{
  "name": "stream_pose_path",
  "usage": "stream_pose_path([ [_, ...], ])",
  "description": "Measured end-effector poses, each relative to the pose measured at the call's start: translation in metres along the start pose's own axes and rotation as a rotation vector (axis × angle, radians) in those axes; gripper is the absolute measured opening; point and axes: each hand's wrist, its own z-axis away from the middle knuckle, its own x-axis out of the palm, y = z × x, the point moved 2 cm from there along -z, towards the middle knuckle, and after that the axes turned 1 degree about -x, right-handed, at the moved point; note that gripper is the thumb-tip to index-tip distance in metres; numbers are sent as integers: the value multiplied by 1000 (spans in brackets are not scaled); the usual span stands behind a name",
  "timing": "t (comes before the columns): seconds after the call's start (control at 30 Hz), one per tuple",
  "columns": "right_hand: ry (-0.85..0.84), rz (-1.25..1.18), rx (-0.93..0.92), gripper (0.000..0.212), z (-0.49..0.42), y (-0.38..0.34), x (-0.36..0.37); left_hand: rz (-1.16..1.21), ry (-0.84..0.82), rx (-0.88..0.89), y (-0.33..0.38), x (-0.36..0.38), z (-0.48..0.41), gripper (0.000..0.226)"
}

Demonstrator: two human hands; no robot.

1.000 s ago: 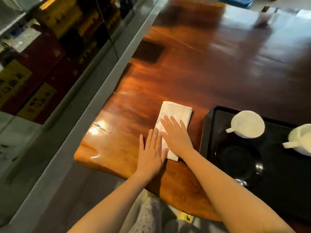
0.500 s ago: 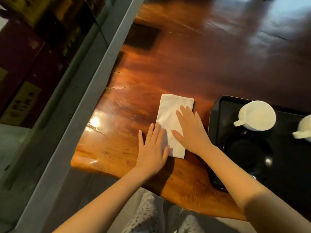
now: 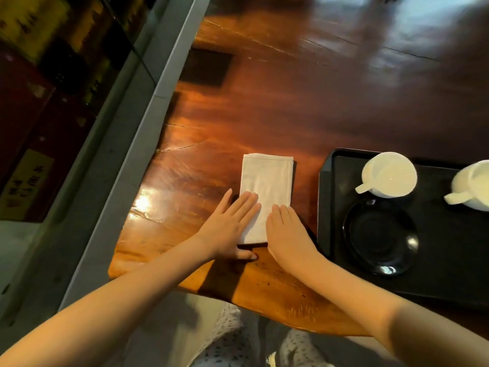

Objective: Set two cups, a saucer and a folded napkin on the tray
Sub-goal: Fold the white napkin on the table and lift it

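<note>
Both hands flat, fingers extended, pressing the near end of the folded white napkin [image 3: 266,186]: left hand [image 3: 229,229] over its left corner, right hand [image 3: 287,231] over its right corner, so that end is hidden. Napkin lies on the glossy reddish wood worktop [image 3: 238,115], not on the tray. Right of the hands, black rectangular tray [image 3: 326,207] carries a glossy black round saucer [image 3: 379,235], one white cup [image 3: 387,174], and a second white cup [image 3: 469,189] cut off by the frame edge.

left hand [image 3: 229,225], right hand [image 3: 288,232] flat on napkin [image 3: 267,181]; tray [image 3: 325,207] beside
</note>
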Motion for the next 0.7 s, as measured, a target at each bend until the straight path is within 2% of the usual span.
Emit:
stream_pose_path([
  [0.03,54,-68,4,36,-2,5,-11,19,32,35,-2,-4,0,97],
  [0.1,139,-275,33,28,-7,25,-34,112,212,145,-8,-14,-1,69],
  [0.17,54,-480,64,25,-12,47,-44,332,372,143,-21,-26,-3,42],
  [0.23,-54,-703,54,25,-13,60,-44,603,295,13,-30,-35,-6,33],
  [0.33,-121,-863,30,54,-13,64,-33,736,209,-152,-40,-38,-16,28],
  [0.4,6,-999,102,51,-17,65,-27,795,203,-200,-44,-42,-21,30],
  [0.5,293,-1082,342,23,-33,65,-17,932,239,-280,-43,-47,-26,27],
  [0.6,380,-992,509,27,-47,54,-11,970,407,-430,-39,-43,-40,35],
  [0.7,467,-955,648,23,-55,47,-12,938,493,-608,-30,-36,-55,30],
])
